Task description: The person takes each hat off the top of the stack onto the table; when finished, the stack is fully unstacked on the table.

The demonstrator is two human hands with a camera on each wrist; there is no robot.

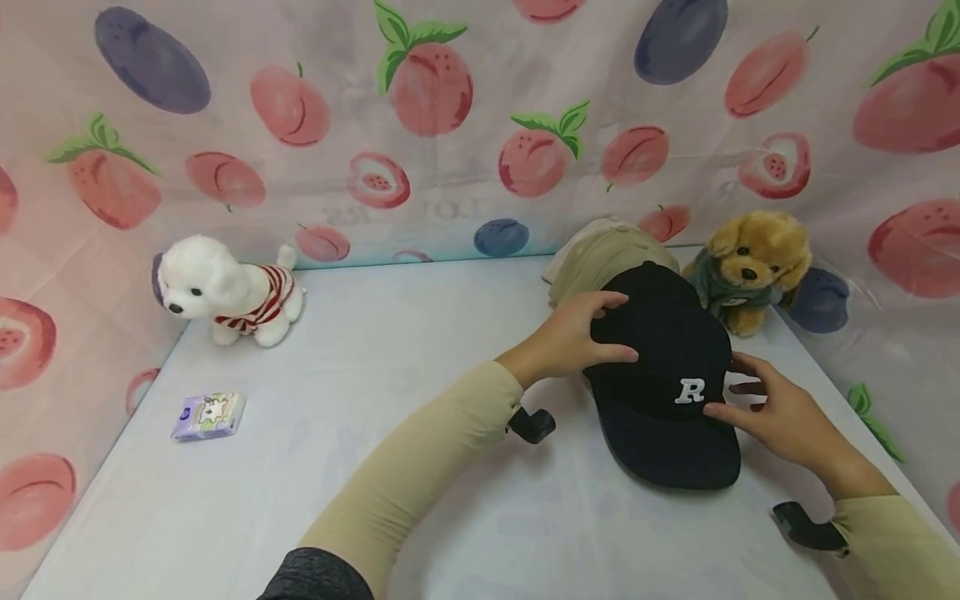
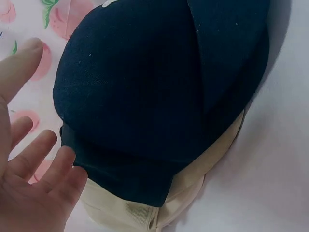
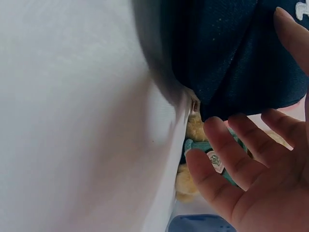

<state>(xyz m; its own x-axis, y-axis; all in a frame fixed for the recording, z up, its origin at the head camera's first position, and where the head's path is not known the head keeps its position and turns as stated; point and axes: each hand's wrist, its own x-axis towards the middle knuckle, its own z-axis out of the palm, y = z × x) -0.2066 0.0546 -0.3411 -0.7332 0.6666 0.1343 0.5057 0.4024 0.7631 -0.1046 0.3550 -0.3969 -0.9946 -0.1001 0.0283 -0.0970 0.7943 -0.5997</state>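
A black baseball cap (image 1: 652, 333) with a white letter R lies at the right of the table, its brim toward me. It overlaps a stack of beige caps (image 1: 611, 254) behind it. My left hand (image 1: 570, 337) is at the cap's left side, thumb and fingers spread apart; in the left wrist view its fingers (image 2: 63, 166) reach beside the dark crown. At the opposite side is my right hand (image 1: 780, 412), fingers loosely bent. The right wrist view has its fingertips (image 3: 215, 128) close to the cap's edge; whether they touch it I cannot tell.
A brown plush dog (image 1: 757, 262) in a green top sits right of the caps, near the back edge. A white plush dog (image 1: 228, 287) in a striped shirt stands at the back left. Before it lies a small purple tissue pack (image 1: 208, 417). A fruit-print cloth (image 1: 442, 167) hangs behind.
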